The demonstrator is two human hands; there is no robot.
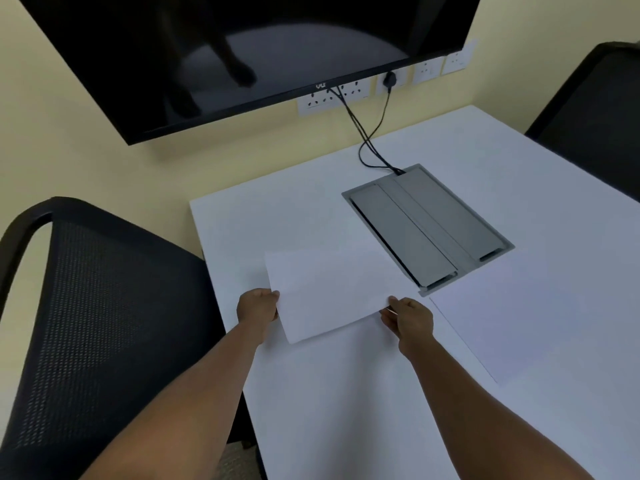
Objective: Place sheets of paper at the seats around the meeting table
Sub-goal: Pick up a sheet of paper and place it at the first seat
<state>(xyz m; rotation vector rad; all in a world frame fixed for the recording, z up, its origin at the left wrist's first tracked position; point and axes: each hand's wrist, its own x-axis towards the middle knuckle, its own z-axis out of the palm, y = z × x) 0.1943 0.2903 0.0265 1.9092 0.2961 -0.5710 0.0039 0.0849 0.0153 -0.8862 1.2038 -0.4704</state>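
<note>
A white sheet of paper (332, 289) is held over the white meeting table (277, 220), near its left edge. My left hand (258, 308) grips the sheet's near left corner, and my right hand (408, 318) pinches its near right corner. The sheet's far right corner reaches the grey cable box. A second white sheet (526, 313) lies flat on the table to the right. A black mesh chair (93, 323) stands at the table's left side, beside the held sheet.
A grey cable box (429, 223) is set into the table's middle, with black cables (367, 133) running up to wall sockets. A dark screen (242, 46) hangs on the wall. Another black chair (595, 112) stands at the far right.
</note>
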